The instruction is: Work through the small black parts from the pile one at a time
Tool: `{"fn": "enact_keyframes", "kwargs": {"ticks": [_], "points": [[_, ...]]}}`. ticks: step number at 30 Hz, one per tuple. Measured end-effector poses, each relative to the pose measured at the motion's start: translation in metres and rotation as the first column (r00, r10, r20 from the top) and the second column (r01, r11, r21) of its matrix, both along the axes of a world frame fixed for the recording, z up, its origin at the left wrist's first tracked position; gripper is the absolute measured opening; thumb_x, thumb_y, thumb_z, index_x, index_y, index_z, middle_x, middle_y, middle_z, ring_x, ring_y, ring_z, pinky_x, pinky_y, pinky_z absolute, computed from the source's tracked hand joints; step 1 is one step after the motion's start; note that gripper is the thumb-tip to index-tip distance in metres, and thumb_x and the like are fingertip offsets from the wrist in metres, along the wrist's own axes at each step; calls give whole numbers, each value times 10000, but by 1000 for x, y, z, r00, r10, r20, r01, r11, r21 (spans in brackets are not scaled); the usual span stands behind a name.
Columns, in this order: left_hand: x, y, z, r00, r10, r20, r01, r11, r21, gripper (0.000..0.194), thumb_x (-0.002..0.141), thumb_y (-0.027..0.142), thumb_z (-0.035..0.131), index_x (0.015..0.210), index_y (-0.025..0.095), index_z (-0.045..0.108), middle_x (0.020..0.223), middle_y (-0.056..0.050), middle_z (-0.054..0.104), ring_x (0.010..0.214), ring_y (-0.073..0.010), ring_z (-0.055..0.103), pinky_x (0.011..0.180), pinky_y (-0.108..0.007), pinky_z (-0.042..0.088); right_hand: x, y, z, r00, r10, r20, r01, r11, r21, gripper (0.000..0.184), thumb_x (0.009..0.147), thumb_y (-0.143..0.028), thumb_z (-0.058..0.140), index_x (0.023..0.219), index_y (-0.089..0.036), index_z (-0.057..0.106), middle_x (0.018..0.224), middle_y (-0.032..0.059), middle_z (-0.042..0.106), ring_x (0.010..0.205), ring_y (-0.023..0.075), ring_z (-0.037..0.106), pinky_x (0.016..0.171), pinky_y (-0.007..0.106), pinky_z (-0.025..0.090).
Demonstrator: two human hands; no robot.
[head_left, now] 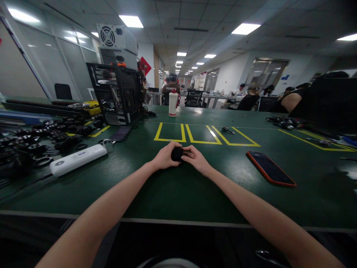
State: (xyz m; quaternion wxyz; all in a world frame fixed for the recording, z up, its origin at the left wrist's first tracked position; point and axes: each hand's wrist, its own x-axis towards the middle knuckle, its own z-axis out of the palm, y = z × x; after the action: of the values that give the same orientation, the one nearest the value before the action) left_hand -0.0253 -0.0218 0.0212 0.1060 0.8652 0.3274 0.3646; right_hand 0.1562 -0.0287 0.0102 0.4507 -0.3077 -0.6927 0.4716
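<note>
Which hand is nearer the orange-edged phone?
Right. The right hand is left of the phone, not touching it; the left hand is farther left.

The head camera looks from just above and behind the near edge of the surface (178, 197), facing forward and slightly down, past the far edge to the ceiling (192, 15).

At the upper left we see a metal power supply (122, 39) with a fan grille, stacked above an open-sided black computer case (129, 93) on the green counter (156, 197). At the left we have a white power strip (79, 159) lying aslant. Above centre stands a white bottle (172, 106) with a red top, a black office chair (193, 98) beyond it. Right of centre we see an orange-edged smartphone (270, 167) lying flat, screen dark.
</note>
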Motion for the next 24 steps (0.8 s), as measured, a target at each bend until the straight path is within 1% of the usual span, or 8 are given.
{"fn": "enact_keyframes", "kwargs": {"ticks": [3,5,9,12,14,18,21,24], "points": [[0,0,-1,1000,3,3,-3,1000,0,589,584,224,653,1098,216,365,1101,-43,469,1025,-208,481,880,-349,398,1,-1,-2,1000,20,-16,-20,1000,3,326,658,-227,645,941,-217,485,1029,14,522,981,163,542,876,346,426],[0,0,-1,1000,-2,3,2,1000,-1,595,581,224,656,1099,214,365,1102,-43,468,1030,-206,478,883,-347,396,-1,0,-3,1000,0,-27,0,1000,5,293,668,-245,636,921,-215,492,1010,11,533,959,158,551,869,345,431],[0,0,-1,1000,0,4,0,1000,-1,592,578,232,664,1092,214,371,1090,-39,476,1015,-206,486,872,-348,402,-4,4,-2,997,-68,-38,69,997,38,167,714,-273,586,850,-196,526,898,3,560,897,142,565,861,334,431],[0,0,1,1000,4,5,-4,1000,-12,585,575,227,665,1084,218,376,1080,-37,482,996,-206,499,855,-350,411,-5,4,0,994,-102,-29,103,994,34,207,721,-260,575,912,-199,523,950,17,561,934,147,551,878,337,420],[1,-1,1,1000,-1,9,1,1000,-17,580,573,219,664,1079,219,380,1076,-37,485,996,-206,501,856,-351,411,-5,4,1,995,-95,-10,95,995,18,246,727,-255,567,961,-199,514,999,31,556,974,155,539,902,346,403],[1,0,0,1000,-3,17,3,1000,-15,587,572,204,661,1086,218,378,1083,-40,483,1009,-208,494,866,-351,406,-3,-1,0,999,-42,5,41,999,31,254,702,-249,595,937,-199,515,993,24,553,989,165,538,909,349,397],[1,0,-1,1000,1,19,-1,1000,-15,594,575,206,658,1096,216,373,1095,-45,478,1017,-210,489,876,-355,402,-3,-5,1,1000,2,-3,-2,1000,17,282,684,-248,616,936,-216,491,970,9,543,928,159,563,837,336,445],[1,0,0,1000,4,20,-3,1000,-26,594,571,212,661,1092,221,376,1091,-42,480,1017,-211,491,875,-358,405,-5,-6,4,999,-34,-4,34,999,0,198,711,-273,586,875,-204,500,883,1,550,821,137,580,791,325,463]]}}
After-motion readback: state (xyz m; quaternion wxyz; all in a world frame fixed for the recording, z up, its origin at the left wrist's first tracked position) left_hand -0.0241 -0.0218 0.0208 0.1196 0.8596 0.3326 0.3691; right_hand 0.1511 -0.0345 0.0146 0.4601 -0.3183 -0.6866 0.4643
